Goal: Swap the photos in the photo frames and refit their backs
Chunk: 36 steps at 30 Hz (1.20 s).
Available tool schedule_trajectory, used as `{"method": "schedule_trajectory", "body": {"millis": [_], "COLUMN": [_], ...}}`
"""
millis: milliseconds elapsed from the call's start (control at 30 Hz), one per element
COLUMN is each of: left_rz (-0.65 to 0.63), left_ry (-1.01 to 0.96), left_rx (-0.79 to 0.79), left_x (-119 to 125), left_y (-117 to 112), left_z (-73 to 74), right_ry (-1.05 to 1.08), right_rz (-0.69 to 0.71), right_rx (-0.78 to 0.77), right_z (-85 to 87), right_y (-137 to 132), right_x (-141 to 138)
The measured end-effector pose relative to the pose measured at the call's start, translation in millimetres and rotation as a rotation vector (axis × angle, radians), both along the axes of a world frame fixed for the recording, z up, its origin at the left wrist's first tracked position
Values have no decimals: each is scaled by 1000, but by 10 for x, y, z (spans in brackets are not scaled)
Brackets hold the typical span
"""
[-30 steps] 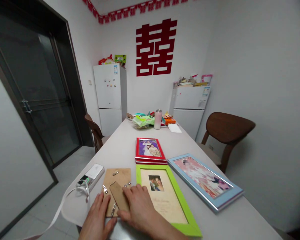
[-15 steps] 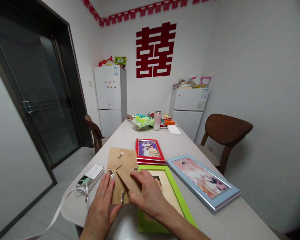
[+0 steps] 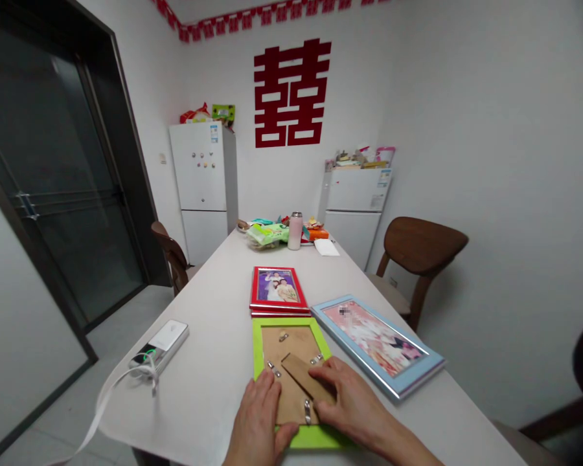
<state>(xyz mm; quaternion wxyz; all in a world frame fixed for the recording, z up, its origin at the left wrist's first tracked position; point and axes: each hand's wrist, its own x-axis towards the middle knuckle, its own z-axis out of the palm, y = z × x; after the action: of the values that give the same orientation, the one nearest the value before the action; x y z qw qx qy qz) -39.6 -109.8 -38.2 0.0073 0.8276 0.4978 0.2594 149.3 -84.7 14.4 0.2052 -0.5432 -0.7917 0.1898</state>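
A brown picture frame backing board (image 3: 289, 402) with several metal clips and a stand flap (image 3: 305, 375) lies within the light green frame (image 3: 258, 343) at the table's near side. Whether it sits flush there I cannot tell. My left hand (image 3: 256, 417) has its fingers on the board's left edge and its thumb by the lower edge. At the right side, my right hand (image 3: 352, 401) grips the board by its flap, thumb below and fingers above. The board hides the frame's inside.
Red frames (image 3: 276, 304) are stacked just beyond the green one. To the right lies a light blue frame (image 3: 383, 382) with a photo. A power bank (image 3: 162, 343) with a white cable sits at left. Farther back stand a pink bottle (image 3: 295, 232) and snack bags (image 3: 268, 235).
Both hands have carried the backing board right and down, from beside the green frame onto it. The picture that showed in the green frame is now covered. The view has shifted slightly right.
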Motion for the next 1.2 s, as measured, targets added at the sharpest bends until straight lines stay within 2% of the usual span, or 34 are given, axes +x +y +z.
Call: {"method": "schedule_trajectory", "body": {"millis": [133, 233, 333, 433, 567, 867, 1000, 1100, 1200], "left_rz": [25, 32, -10, -62, -37, -2, -5, -20, -37], "left_ry": [3, 5, 14, 54, 72, 24, -1, -10, -16], "left_rx": [-193, -277, -323, -399, -446, -461, -430, -410, -400], "left_x": [0, -8, -15, 4, 41, 43, 32, 16, -1], "left_y": [-43, -69, -79, -78, -79, -101, -99, -100, -103], "left_z": [208, 307, 340, 374, 439, 480, 441, 402, 372], "right_ry": [-65, -72, -63, -139, -201, -139, -95, -78, -70], "right_rz": [0, 16, -17, -94, -96, -48, 76, 266, 362], "right_rx": [94, 148, 205, 246, 254, 233, 299, 275, 252], "right_z": [-142, -184, -180, -188, -231, -204, -152, -112, -75], "right_y": [30, 54, 153, 313, 459, 350, 124, -47, -141], "right_x": [-37, -14, 37, 73, 90, 156, 80, -11, -69]}}
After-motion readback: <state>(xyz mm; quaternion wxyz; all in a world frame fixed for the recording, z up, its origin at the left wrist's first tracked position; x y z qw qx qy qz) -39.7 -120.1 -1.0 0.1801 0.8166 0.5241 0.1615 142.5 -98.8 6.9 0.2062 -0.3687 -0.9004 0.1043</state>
